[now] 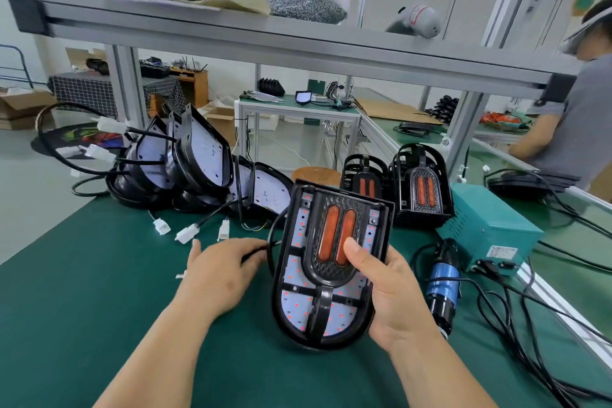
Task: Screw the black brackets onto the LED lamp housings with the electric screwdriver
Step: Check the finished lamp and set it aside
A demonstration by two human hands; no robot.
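Tabletop [99, 275]: right hand [394, 301] grips housing [298, 267], left hand [215, 275] cable [271, 237].

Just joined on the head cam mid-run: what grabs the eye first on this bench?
Dead centre, the lamp housing is tilted up in the right hand, with the thumb on its orange lenses and red dots across its white board. Behind it on the left sits a heap of housings trailing white plugs. The blue electric screwdriver lies on the green mat at right.
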